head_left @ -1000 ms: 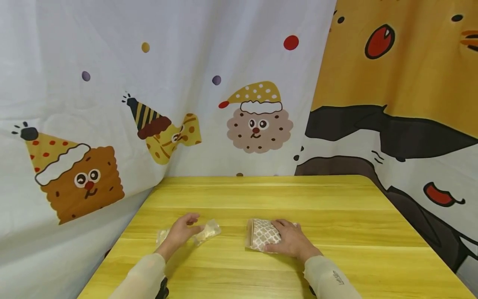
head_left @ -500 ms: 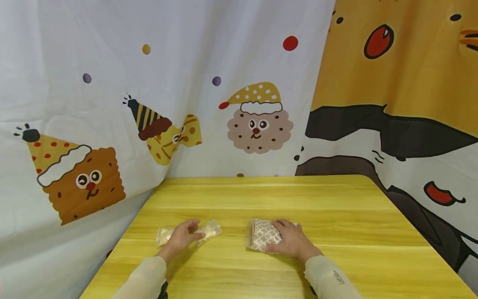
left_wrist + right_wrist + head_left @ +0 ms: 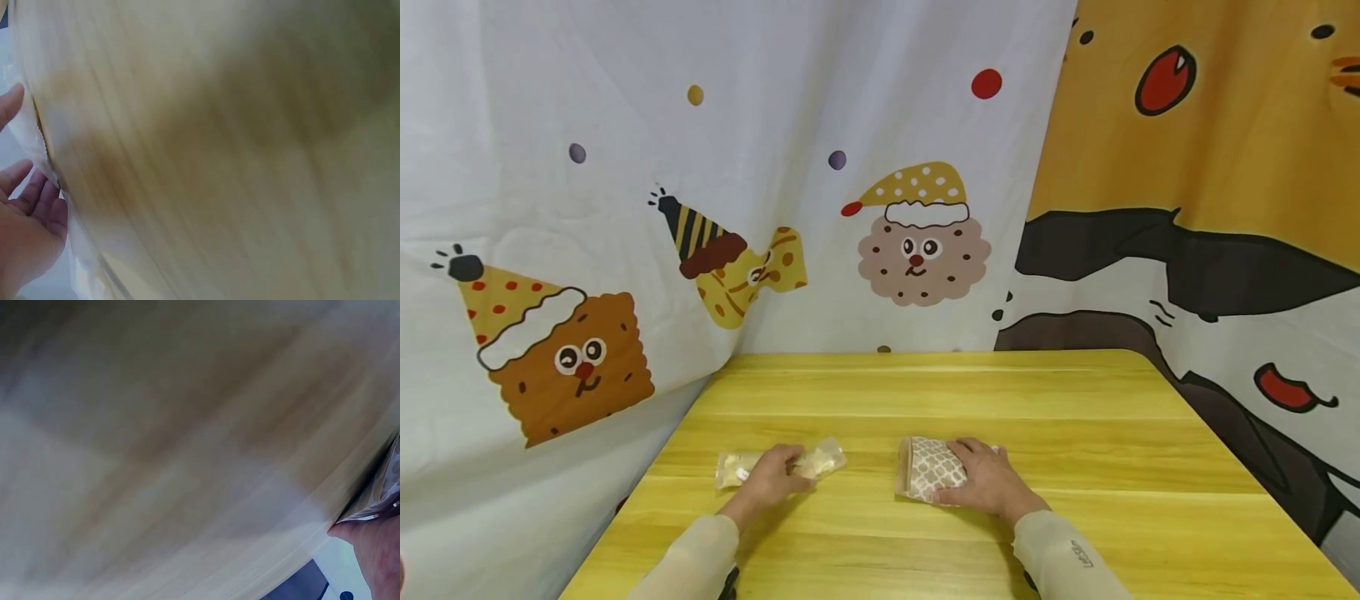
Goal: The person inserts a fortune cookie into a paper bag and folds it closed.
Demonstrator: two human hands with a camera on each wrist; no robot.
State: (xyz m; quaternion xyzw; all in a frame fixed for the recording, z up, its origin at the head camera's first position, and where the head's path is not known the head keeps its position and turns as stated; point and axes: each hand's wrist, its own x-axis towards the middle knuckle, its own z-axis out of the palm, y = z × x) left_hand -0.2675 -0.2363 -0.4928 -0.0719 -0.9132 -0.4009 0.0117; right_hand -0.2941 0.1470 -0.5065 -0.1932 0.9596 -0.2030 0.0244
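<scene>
My left hand [image 3: 769, 477] is over clear wrappers with pale yellow contents on the table. One wrapper end [image 3: 826, 457] shows to the hand's right and another [image 3: 730, 472] to its left; the hand hides whether they join. In the left wrist view the thumb and fingers [image 3: 45, 200] stand apart beside clear film [image 3: 30, 134]. My right hand [image 3: 988, 479] grips a flat packet [image 3: 934, 468] with a tan and white lattice pattern, fingers over its top and thumb at its near edge. The right wrist view catches only the thumb side [image 3: 378, 550] and a packet corner [image 3: 375, 497].
Both hands work on a yellow wood-grain table [image 3: 880, 550]. A hanging cloth [image 3: 790, 100] with cartoon prints meets the table's far edge and runs along its left side.
My left hand has come down and slightly nearer onto the clear wrappers, and more of the left wrapper end shows. The right hand and lattice packet have stayed in place.
</scene>
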